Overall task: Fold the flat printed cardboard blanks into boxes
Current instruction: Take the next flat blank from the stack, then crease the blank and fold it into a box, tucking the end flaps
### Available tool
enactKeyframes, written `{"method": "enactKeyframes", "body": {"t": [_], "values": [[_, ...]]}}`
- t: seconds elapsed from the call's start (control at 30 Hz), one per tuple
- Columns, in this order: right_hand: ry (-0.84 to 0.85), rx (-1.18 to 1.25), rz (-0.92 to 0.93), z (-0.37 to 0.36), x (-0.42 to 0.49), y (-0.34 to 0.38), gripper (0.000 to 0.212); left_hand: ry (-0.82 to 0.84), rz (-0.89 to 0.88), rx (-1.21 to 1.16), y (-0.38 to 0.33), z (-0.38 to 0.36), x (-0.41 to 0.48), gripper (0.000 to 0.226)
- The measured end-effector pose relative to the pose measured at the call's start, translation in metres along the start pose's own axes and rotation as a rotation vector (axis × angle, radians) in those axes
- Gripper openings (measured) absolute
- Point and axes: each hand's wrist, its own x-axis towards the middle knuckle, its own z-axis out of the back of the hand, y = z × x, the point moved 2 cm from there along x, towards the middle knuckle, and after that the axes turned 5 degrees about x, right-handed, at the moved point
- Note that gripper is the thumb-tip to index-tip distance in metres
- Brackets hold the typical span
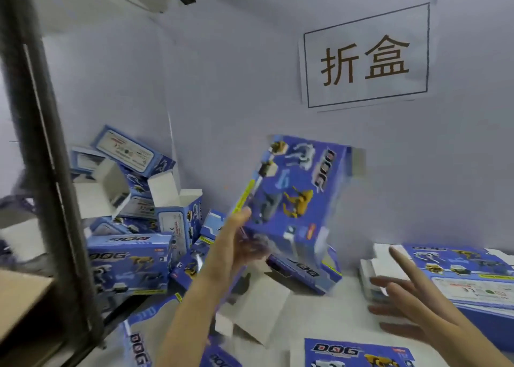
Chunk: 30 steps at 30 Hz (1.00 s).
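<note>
Head view: box [294,194], folded, held above counter [347,308]. Left hand [236,244] fingers pinch its lower corner. Right hand [403,297] fingers spread, empty, over blank stack [467,280]. My advice: set box on pile [130,258]; lift one blank only.

L hand [236,238] raised mid-view, forearm rising from the bottom edge. Thumb on front of box [292,194], fingers w/ motion blur under its lower corner, gripping. R hand [403,297] low over bench's right side, fingers straight & spread, holding nothing. R forearm enters from bottom-right corner.
</note>
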Motion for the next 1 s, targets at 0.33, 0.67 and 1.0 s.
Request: {"method": "enactKeyframes", "body": {"t": [0.33, 0.67, 1.0], "values": [[0.005, -0.173, -0.191, -0.007, -0.006, -0.006, 0.066, -0.077, -0.117, -0.128, -0.02, 0.003, 0.063, 0.034], [0.331, -1.07, -0.523, 0.014, -0.001, -0.052, 0.035, 0.958, 0.445, 1.391, 0.16, -0.063, -0.001, 0.07], [0.323, -1.179, -0.577, 0.022, -0.003, -0.062, 0.043, 0.861, 0.378, 1.524, 0.168, -0.072, 0.006, 0.08]]}}
